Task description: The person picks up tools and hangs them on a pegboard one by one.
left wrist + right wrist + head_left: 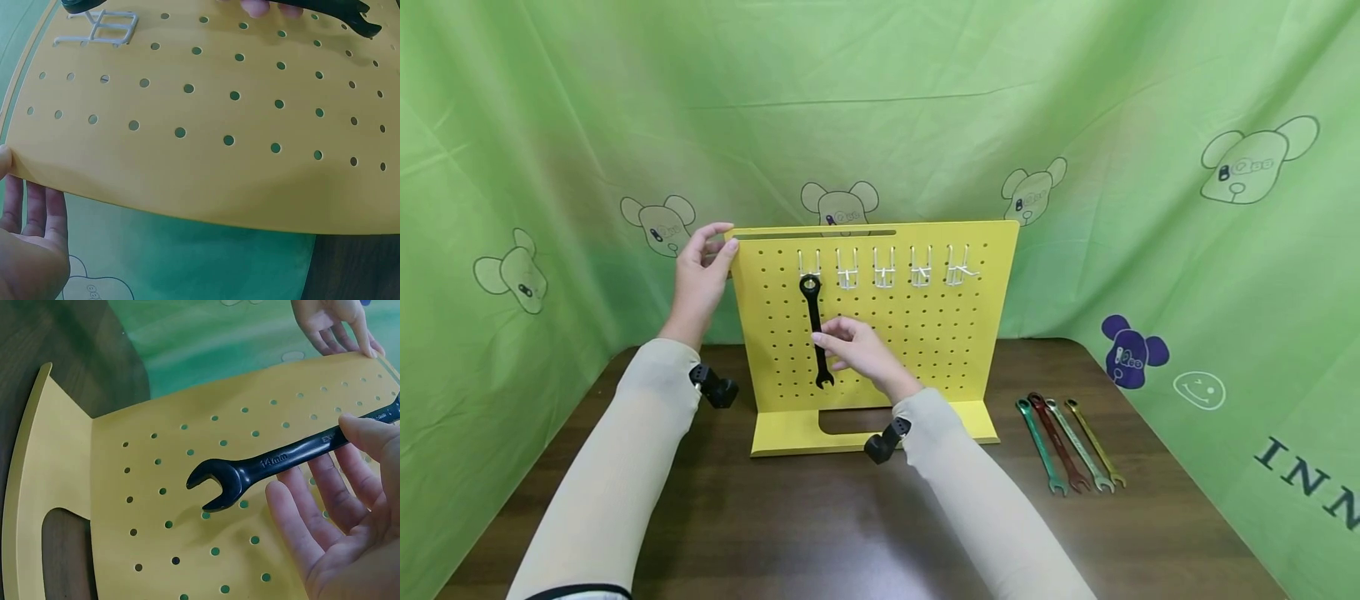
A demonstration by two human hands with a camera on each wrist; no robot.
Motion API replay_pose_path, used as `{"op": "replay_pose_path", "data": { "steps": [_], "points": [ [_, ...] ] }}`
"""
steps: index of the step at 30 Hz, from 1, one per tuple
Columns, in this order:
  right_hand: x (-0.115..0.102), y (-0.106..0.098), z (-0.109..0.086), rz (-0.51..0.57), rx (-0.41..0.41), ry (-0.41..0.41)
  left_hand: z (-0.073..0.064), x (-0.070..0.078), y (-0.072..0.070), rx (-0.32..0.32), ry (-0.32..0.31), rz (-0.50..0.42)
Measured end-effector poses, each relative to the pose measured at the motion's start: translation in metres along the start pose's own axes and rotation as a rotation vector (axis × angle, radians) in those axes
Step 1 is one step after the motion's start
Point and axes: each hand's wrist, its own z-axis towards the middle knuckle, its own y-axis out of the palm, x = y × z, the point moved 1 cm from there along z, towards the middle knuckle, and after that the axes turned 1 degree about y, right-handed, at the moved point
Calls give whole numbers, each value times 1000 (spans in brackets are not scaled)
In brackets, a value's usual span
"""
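A black combination wrench (814, 310) hangs nearly upright against the yellow pegboard (917, 354), its ring end at the leftmost white wire hook (808, 260). My right hand (863, 350) pinches the wrench's shank between thumb and fingers. In the right wrist view the open-end jaw points away from the palm, and "14mm" is marked on the shank of the wrench (275, 461). With thumb in front and fingers behind, my left hand (695, 283) grips the pegboard's upper left corner. The left wrist view shows that hand (34, 250) at the board's edge.
Further hooks (884, 275) line the board's upper part to the right. On the brown table (820, 525), right of the board, lie a green wrench (1040, 446), a red wrench (1058, 440), a silver wrench (1078, 446) and a gold wrench (1096, 442). A green printed curtain (925, 100) surrounds the table.
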Motion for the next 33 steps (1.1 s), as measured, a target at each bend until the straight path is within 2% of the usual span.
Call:
{"op": "replay_pose_path", "data": {
  "steps": [10, 17, 27, 33],
  "points": [
    [0, -3, 0, -6, -24, 18, 0, 0, 0, -1, -1, 12],
    [2, -10, -4, 11, -37, 0, 0, -1, -2, 3, -5, 12],
    [0, -25, -15, 2, -29, -3, 2, 0, -1, -9, -3, 3],
    [3, -39, -23, -46, -49, -17, 1, 0, 0, -4, -1, 0]
  ]
}}
